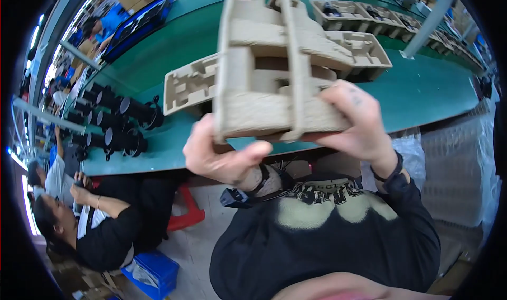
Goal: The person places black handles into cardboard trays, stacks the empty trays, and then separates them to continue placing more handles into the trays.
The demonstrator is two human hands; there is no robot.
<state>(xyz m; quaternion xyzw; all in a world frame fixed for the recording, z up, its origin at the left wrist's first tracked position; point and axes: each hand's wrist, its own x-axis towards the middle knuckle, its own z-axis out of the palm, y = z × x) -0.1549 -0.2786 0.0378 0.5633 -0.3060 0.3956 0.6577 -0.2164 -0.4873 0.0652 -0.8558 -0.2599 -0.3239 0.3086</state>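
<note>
Hands raised: left hand (224, 155), right hand (356, 123) fingers pinching pulp tray (274, 73) edges.

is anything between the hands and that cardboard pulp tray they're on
Nothing visible. The left hand and right hand both grip the moulded pulp tray directly at its near edge, raised above the green table.

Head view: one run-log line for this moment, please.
left hand: grips pulp tray | right hand: grips tray | tray: raised above green bench | black tubes at left
</note>
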